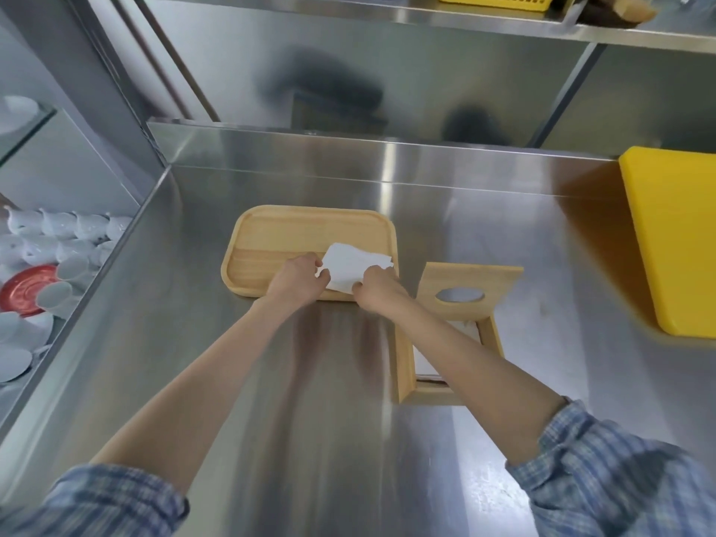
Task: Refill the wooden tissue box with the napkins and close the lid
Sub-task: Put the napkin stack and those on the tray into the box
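**Two hands on the napkins at the tray**

Two hands are placed on a white stack of napkins (350, 271) at the near right corner of a wooden tray (302, 234). The left hand (296, 279) is closed on the stack's left edge, with the thumb on top. The right hand (377, 290) is closed on the near right edge, with the fingers curled over the paper. The napkins are gripped by both hands; whether the stack is lifted clear of the tray or rests on it cannot be told.

The tray is set on a steel worktop (271, 401), towards the back. The rest of the tray is bare wood.

The box (407, 362) is set on the worktop just right of the tray and nearer the person. It is crossed by the right forearm, so the interior is largely hidden; only a pale patch is seen inside. The lid (470, 282) is raised at the far end of the box, and its oval slot is seen face-on.

A yellow board (674, 242) is laid at the right edge of the worktop, well apart from the box. White cups (58, 226) and a red plate (23, 290) are held in a bin left of the worktop.
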Demonstrator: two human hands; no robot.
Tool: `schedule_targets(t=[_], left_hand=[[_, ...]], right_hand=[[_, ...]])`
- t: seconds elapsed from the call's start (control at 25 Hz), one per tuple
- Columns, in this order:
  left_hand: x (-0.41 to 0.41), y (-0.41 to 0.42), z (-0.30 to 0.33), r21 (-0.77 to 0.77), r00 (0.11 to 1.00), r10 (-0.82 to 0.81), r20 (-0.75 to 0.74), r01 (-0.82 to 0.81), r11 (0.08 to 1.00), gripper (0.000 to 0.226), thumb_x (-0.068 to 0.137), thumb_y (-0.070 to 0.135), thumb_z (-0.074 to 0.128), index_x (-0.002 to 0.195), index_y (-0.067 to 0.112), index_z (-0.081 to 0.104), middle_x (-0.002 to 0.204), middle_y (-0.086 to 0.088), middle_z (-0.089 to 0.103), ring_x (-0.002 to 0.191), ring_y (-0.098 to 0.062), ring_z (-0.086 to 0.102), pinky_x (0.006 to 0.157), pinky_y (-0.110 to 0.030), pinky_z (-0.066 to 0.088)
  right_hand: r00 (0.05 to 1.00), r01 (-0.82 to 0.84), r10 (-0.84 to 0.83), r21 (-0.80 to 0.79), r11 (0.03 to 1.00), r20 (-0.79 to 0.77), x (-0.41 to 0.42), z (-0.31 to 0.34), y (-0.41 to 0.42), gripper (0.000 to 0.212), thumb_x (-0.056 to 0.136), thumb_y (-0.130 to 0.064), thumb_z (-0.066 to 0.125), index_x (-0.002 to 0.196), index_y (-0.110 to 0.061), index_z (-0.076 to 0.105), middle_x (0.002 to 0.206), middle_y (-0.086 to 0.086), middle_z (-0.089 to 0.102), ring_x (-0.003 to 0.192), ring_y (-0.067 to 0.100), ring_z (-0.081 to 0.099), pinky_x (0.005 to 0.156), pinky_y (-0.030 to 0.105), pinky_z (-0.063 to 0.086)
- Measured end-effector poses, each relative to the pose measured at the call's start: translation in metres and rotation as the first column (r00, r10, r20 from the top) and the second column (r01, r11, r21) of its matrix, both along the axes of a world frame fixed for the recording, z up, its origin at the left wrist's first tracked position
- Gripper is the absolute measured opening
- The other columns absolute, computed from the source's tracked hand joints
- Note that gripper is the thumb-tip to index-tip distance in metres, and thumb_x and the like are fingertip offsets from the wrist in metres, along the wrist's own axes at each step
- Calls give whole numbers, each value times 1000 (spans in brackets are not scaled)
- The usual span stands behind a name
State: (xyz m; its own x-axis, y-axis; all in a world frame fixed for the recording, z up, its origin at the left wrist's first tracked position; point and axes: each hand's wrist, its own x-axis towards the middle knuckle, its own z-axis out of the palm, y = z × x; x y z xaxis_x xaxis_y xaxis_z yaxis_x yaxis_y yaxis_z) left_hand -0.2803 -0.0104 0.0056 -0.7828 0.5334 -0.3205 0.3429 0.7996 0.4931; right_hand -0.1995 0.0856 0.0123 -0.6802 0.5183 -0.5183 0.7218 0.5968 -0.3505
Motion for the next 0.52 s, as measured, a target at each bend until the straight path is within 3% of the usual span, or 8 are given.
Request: schedule_targets(t=[0.04,0.12,0.32,0.52], left_hand=[[-4,3,-4,-12,1000,0,13,0,1000,40,93,23,43,129,5,47,134,-12,54,122,-29,49,95,-36,42],[-10,9,-12,-56,999,0,36,2,998,41,94,24,43,128,2,45,133,-16,53,122,-32,49,95,-36,41],[-22,18,-29,-173,999,22,46,-14,985,43,95,30,40,121,-3,46,128,-20,53,116,-37,51,90,-39,42],[-35,27,-41,-122,957,215,196,-193,974,57,89,40,49,122,-6,52,126,-21,59,115,-35,56,94,-38,45]], right_hand=[[1000,21,-21,21,1000,0,-6,-5,2,30,96,-17,40,118,1,48,143,21,33,126,35,40,87,37,47],[998,63,-64,69,996,16,-14,-14,5,40,96,-17,41,133,0,38,147,19,27,136,33,28,103,39,39],[989,146,-148,148,978,5,-24,-34,8,38,94,-11,46,130,0,39,140,20,34,128,33,34,103,35,38],[990,142,-138,151,978,-40,-27,-38,12,45,91,-9,50,132,0,33,137,23,34,127,36,36,104,36,38]])
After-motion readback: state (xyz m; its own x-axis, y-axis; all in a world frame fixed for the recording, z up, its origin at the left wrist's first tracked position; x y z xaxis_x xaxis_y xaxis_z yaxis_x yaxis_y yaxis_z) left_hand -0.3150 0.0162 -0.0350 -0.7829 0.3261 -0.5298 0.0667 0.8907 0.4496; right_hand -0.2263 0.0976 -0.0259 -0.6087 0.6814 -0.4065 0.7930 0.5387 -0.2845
